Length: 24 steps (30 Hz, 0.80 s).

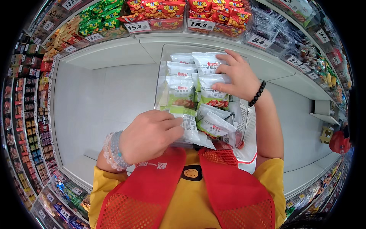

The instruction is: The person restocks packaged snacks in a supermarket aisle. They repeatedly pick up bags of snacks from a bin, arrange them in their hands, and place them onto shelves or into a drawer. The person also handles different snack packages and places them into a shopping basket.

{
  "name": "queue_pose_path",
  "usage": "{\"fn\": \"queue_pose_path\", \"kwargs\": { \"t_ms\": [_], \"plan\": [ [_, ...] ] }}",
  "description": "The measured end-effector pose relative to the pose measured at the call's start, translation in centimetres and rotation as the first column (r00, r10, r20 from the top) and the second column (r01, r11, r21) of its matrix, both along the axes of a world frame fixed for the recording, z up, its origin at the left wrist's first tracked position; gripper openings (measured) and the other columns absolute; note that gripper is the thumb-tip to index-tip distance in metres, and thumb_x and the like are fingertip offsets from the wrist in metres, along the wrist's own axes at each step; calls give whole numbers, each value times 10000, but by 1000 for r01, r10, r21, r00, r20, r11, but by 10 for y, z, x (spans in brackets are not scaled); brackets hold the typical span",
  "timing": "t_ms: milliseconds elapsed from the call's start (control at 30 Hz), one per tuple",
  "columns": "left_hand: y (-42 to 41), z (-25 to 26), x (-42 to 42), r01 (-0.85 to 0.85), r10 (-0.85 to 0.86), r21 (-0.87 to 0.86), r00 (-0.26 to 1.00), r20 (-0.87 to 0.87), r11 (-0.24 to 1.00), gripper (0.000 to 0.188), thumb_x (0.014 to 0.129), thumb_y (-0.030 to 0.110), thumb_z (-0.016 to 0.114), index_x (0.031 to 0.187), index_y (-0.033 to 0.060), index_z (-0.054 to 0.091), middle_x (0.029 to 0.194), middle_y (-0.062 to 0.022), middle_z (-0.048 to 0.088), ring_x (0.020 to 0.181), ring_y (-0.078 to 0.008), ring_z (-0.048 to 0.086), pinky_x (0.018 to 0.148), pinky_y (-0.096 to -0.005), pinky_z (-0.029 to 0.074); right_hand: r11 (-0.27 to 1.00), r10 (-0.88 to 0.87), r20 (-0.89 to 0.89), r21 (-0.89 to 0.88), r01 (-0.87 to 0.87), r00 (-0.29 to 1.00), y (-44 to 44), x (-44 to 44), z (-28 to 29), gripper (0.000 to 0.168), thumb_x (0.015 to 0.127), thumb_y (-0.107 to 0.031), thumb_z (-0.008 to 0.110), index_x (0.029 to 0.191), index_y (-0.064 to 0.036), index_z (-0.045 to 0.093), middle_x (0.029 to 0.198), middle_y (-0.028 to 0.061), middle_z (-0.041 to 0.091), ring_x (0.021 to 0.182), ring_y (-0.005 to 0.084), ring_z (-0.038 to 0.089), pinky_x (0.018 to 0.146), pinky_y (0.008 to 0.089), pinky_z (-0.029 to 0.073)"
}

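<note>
A clear plastic bin (159, 77) in front of me holds rows of white and green snack packets. My left hand (155, 133), with beaded bracelets at its wrist, has its curled fingers on a packet (189, 126) at the near left of the bin. Whether they pinch it is unclear. My right hand (238, 74), wearing a black bead bracelet, rests with spread fingers on the upright packets (214, 93) at the right. Another upright packet (180, 90) stands in the left row. Nearer to me, a tilted packet (216, 126) leans among others lying loosely.
A white perforated basket (248, 134) lies under the bin's right side. Ahead runs a shelf edge (160, 37) with red snack packets (171, 10) and price tags. Stocked shelves curve along the left and right. A person's red cap (340, 142) appears at far right.
</note>
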State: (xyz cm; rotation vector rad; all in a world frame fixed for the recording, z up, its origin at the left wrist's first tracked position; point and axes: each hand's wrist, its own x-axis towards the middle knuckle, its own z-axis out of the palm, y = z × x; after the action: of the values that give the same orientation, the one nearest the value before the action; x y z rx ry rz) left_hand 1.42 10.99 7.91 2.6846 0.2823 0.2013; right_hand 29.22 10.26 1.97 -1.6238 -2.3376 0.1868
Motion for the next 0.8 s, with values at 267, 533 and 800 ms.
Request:
{"fn": "queue_pose_path", "kwargs": {
  "t_ms": [267, 533, 800],
  "plan": [
    [-6, 18, 0, 26, -25, -120, 1000, 11, 992, 201, 594, 4, 585, 791, 34, 566, 899, -92, 623, 751, -239, 598, 598, -332, 473, 982, -102, -235, -179, 60, 967, -47, -6, 7, 199, 691, -145, 655, 820, -25, 562, 1088, 105, 517, 989, 312, 488, 793, 378, 423],
    [10, 19, 4, -171, 182, -63, 944, 274, 983, 260, 629, -84, 524, 874, -7, 567, 804, -105, 636, 635, -236, 600, 535, -304, 428, 702, -277, -899, 51, 710, 338, -113, 7, -3, 183, 779, -76, 589, 926, 19, 536, 988, 106, 582, 925, 167, 540, 769, 280, 429],
    [22, 1, 32, -62, 94, -225, 987, 133, 972, 281, 725, 24, 563, 1004, -16, 555, 894, -163, 610, 701, -297, 590, 599, -346, 460, 617, -144, -989, -111, 779, -26, -153, 12, -34, 209, 897, -126, 438, 1045, 21, 459, 1030, 91, 548, 928, 161, 544, 809, 316, 432]
  ]
}}
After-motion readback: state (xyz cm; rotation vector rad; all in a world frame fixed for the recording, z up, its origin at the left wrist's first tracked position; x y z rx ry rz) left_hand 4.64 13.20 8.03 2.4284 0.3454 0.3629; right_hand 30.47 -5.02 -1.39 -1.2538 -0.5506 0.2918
